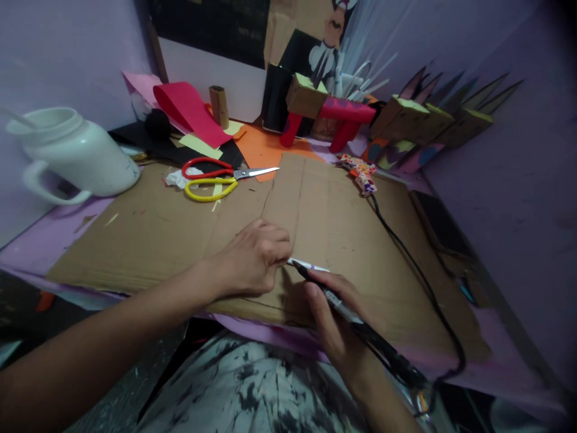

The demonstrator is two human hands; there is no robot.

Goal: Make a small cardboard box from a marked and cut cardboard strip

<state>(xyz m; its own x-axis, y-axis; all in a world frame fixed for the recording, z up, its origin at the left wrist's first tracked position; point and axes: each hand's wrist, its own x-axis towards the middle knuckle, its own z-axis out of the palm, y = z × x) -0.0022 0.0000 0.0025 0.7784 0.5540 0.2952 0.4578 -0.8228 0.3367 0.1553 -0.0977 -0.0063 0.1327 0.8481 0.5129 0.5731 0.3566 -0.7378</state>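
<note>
Cardboard sheet [148, 240] lies flat on the purple-covered worktop [33, 249], its long axis running left to right. Beyond the sheet's left end stands a white mug [88, 153], handle on its near side; a pale stick [20, 115] slants out of its mouth, and anything deeper is hidden. Scissors [238, 174] rest on the sheet's far left part, blades pointing right. Crossing the sheet's near edge, the left forearm [148, 322] leads to the left hand [256, 258], knuckles up and fingers curled, pressed down near the sheet's middle; I cannot tell whether they grip the white strip [315, 266] sticking out rightward beneath them. Over the sheet's near middle, the right hand [337, 337] pinches a black pen-like tool [342, 307] between thumb and forefinger, its long axis slanting away and leftward, tip at the strip. Beyond the sheet's far edge, a red figure [347, 111] partly hides white sticks [358, 93]; what contains them is unclear. On the sheet's far right part lies a patterned, corded tool [363, 174]; past its right edge, a dark phone [439, 222].
</note>
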